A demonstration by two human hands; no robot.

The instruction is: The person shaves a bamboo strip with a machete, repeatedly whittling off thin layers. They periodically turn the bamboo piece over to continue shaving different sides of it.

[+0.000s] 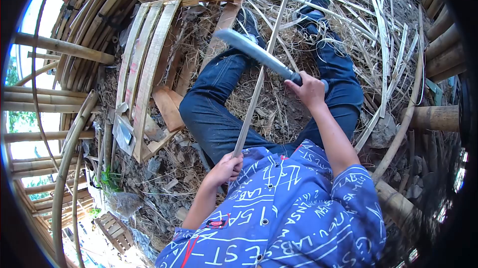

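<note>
A long, thin bamboo strip (254, 96) runs from my lap up past my feet. Near its lower end, my left hand (226, 169) is closed around it, close to my shirt. My right hand (308, 90) grips the dark handle of a large knife (256, 53) over my thigh. The broad blade points up and to the left and crosses the strip between my knees; whether they touch I cannot tell. Thin shavings (328, 44) cling to my trouser leg and foot on the right.
A wooden pallet (155, 59) lies left of my legs. Bamboo strips (382, 44) and shavings litter the ground at the top and right. Bamboo poles (64, 48) line the left, with more poles (438, 118) at the right. A crate (113, 232) sits lower left.
</note>
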